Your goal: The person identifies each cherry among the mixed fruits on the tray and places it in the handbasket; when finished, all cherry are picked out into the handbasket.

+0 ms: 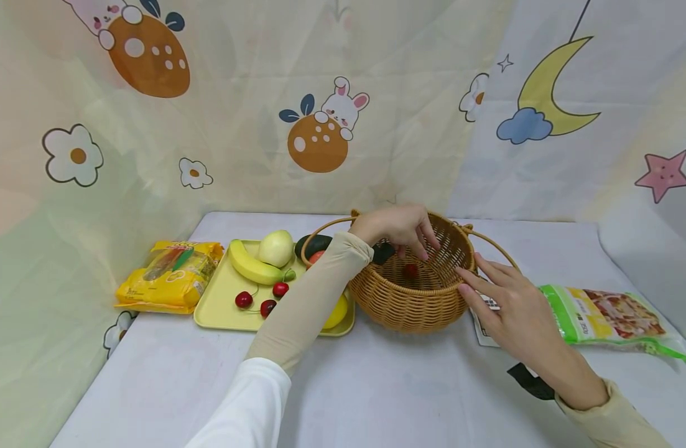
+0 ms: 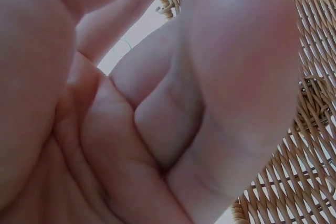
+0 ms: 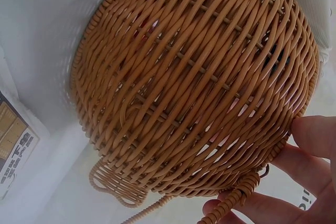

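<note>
A brown wicker basket [image 1: 412, 305] stands on the table, with one red cherry-like fruit [image 1: 411, 271] lying inside. My left hand [image 1: 398, 227] reaches over the far left rim into the basket, fingers bent loosely downward above that fruit. In the left wrist view the palm and fingers [image 2: 157, 108] fill most of the picture, nothing held between them, woven wall behind. At the basket's right rim, next to the handle joint, my right hand [image 1: 510, 305] grips the edge. The right wrist view has its thumb [image 3: 315, 135] on the rim, with other fingers by the handle [image 3: 231, 203].
Left of the basket, a yellow tray [image 1: 219, 317] holds a banana [image 1: 253, 266], a pale green round fruit [image 1: 276, 249], several cherries [image 1: 244, 300] and a dark fruit [image 1: 306, 247], partly behind my left sleeve. A yellow packet [image 1: 169, 280] lies far left, a green-edged packet [image 1: 611, 317] right.
</note>
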`<state>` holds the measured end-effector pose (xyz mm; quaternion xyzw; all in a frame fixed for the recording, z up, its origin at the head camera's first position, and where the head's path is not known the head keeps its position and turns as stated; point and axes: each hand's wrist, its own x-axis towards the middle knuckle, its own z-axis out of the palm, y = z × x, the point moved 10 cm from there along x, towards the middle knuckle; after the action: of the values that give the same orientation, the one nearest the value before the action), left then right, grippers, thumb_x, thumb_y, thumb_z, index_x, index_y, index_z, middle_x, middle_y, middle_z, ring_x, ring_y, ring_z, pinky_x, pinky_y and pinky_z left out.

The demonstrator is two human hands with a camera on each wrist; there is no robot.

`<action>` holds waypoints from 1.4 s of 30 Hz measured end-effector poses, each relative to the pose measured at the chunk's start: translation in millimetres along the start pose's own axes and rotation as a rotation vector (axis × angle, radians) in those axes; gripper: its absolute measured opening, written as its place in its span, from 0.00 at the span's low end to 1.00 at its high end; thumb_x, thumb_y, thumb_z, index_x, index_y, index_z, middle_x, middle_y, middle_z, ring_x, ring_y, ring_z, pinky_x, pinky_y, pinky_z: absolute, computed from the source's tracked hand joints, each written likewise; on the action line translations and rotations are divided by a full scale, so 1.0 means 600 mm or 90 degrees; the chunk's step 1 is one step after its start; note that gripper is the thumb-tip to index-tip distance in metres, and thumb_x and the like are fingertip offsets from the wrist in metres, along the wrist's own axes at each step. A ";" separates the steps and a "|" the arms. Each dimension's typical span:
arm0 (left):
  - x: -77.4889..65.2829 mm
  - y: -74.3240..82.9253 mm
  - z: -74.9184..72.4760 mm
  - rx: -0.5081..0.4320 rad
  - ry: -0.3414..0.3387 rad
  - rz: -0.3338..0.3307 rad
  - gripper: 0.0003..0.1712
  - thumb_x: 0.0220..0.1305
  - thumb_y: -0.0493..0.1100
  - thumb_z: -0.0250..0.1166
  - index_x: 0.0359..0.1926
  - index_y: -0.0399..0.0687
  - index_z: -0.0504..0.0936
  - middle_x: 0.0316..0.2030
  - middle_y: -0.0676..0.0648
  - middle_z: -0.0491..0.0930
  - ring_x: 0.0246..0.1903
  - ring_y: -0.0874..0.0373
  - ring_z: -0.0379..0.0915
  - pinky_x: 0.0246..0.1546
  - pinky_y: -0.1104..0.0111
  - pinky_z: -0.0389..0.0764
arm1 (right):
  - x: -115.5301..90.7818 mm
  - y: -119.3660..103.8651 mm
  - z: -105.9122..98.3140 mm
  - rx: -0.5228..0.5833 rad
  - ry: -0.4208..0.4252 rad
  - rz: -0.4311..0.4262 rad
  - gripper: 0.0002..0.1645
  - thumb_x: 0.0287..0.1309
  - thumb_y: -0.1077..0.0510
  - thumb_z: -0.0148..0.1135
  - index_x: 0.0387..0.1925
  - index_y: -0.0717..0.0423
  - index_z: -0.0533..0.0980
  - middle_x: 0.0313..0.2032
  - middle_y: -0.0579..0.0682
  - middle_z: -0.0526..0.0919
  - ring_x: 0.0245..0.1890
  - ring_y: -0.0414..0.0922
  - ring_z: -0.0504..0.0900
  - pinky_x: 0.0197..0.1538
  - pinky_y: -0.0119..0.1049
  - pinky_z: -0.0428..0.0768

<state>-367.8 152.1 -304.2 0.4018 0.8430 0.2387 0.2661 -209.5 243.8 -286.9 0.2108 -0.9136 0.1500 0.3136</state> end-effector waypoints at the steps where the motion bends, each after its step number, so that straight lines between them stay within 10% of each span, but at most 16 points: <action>1: 0.000 0.000 0.000 -0.001 0.000 -0.001 0.20 0.62 0.40 0.74 0.56 0.52 0.88 0.41 0.53 0.92 0.21 0.44 0.83 0.24 0.69 0.84 | 0.000 0.000 0.000 -0.001 -0.001 0.001 0.23 0.60 0.54 0.72 0.57 0.50 0.85 0.64 0.64 0.79 0.58 0.64 0.82 0.49 0.66 0.81; 25: -0.014 0.013 -0.028 0.003 0.053 0.026 0.21 0.66 0.40 0.71 0.60 0.48 0.85 0.47 0.48 0.90 0.14 0.56 0.78 0.26 0.66 0.85 | -0.002 0.000 0.008 0.002 -0.014 -0.001 0.23 0.59 0.56 0.72 0.58 0.51 0.84 0.64 0.64 0.79 0.58 0.63 0.82 0.48 0.64 0.83; 42: -0.189 0.004 -0.137 0.029 0.254 0.029 0.18 0.66 0.44 0.72 0.56 0.58 0.88 0.49 0.51 0.90 0.15 0.53 0.77 0.24 0.63 0.82 | 0.003 -0.004 -0.002 0.018 0.020 -0.029 0.23 0.58 0.58 0.72 0.56 0.53 0.85 0.62 0.67 0.80 0.55 0.63 0.83 0.49 0.64 0.82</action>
<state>-358.4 46.5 -212.3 0.3712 0.8751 0.3002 0.0787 -209.0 241.7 -284.8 0.2337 -0.9013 0.1587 0.3283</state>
